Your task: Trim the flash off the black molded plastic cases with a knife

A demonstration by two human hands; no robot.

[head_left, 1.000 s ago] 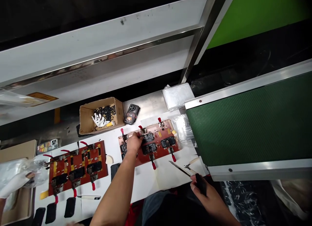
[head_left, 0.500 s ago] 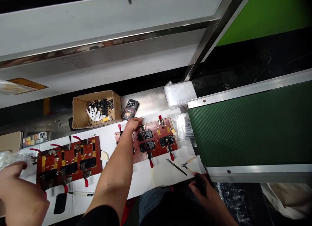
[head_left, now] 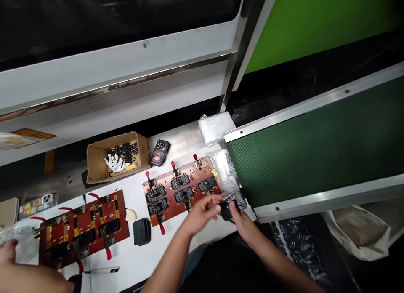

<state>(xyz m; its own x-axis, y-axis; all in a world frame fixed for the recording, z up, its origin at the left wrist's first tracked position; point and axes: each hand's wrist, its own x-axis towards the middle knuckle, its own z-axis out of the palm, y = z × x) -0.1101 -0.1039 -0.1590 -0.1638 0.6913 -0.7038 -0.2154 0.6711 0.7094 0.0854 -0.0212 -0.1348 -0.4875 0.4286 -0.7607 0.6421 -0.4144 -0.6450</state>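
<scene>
Both my hands meet just in front of the red clamp fixture [head_left: 181,187], near the table's front edge. My left hand [head_left: 202,211] and my right hand [head_left: 241,219] pinch a small black plastic part [head_left: 232,204] between them. The fixture holds several black parts and has red-handled toggle clamps along its edges. A loose black part [head_left: 142,232] lies on the white table [head_left: 132,255] to the left of my arms.
A second red fixture [head_left: 83,227] lies at left, with another person's hand [head_left: 19,272] beside it. A cardboard box [head_left: 115,158] with black parts and a white glove, a phone [head_left: 158,152] and a plastic bag stack [head_left: 216,126] sit behind. A green conveyor [head_left: 315,145] is at right.
My left hand came back from the fixture's far clamp to the front edge. My right hand rose from my lap, and both now hold a black part together. The view shifted.
</scene>
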